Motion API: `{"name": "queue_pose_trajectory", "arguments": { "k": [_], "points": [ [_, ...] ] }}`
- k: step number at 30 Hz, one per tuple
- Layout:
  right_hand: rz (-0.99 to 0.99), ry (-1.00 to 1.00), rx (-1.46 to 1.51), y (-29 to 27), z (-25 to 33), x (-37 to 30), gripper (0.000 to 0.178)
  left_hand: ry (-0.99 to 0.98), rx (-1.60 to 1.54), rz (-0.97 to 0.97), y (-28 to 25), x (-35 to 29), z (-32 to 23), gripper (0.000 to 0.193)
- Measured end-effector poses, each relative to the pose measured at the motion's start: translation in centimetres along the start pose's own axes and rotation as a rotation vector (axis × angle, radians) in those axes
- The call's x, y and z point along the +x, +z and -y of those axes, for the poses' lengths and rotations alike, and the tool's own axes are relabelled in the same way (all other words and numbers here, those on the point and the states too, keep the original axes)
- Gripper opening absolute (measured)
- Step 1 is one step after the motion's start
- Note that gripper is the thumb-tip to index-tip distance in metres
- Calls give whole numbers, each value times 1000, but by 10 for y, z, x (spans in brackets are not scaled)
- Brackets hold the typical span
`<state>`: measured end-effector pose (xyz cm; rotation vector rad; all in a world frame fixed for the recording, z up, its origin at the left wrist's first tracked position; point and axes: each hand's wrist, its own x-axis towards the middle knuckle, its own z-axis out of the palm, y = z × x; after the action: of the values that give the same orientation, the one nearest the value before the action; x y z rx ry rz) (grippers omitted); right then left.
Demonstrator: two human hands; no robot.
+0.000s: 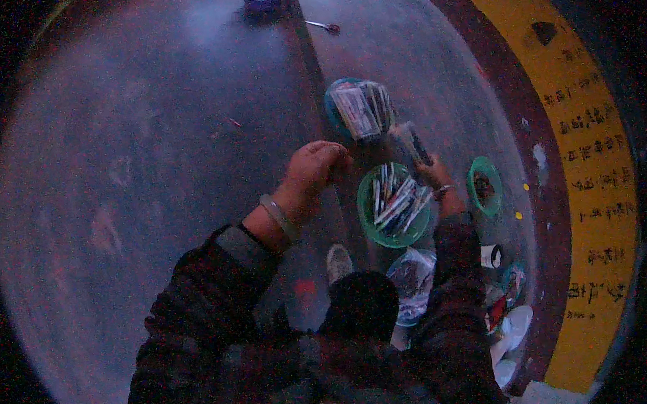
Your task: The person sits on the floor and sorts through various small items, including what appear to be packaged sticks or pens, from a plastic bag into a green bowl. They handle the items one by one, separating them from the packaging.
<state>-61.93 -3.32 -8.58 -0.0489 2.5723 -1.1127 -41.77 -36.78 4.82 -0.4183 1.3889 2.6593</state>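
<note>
My left hand (312, 172), a pale bangle on its wrist, is raised left of the baskets. Its fingers are closed; whatever they may hold is too small or hidden to make out. My right hand (436, 174) grips a clear packet with dark contents (411, 143) by its near end. Below the packet stands a green basket (399, 241) with many slim, pen-like sticks (400, 203) lying in it at all angles. Beyond it, a blue-green basket (332, 110) holds flat packs of similar sticks (361, 111) stacked together.
At the right sits a smaller green basket (495, 169) with small dark pieces. A bag-lined tub (412, 284), a white cup (491, 256) and pale bowls (516, 325) stand beside my right arm. Farther off are a purple basin (265, 3) and a long-handled brush-like thing (324, 26).
</note>
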Motion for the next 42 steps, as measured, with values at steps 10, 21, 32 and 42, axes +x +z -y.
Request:
{"name": "queue_pose_trajectory", "arguments": {
  "k": [10, 21, 32, 42],
  "points": [
    [620, 20, -666, -12, 24, -101, 59, 220, 104, 94, 26, -38, 20, 19],
    [398, 279, -151, 2, -28, 1, 42, 99, 71, 100, 23, -33, 30, 20],
    [29, 178, 145, 3, -27, -23, 27, 125, 37, 31, 26, -40, 14, 19],
    [-417, -402, -694, 0, 2, -97, 24, 66, 78, 21, 37, -61, 9, 19]
  ]
}}
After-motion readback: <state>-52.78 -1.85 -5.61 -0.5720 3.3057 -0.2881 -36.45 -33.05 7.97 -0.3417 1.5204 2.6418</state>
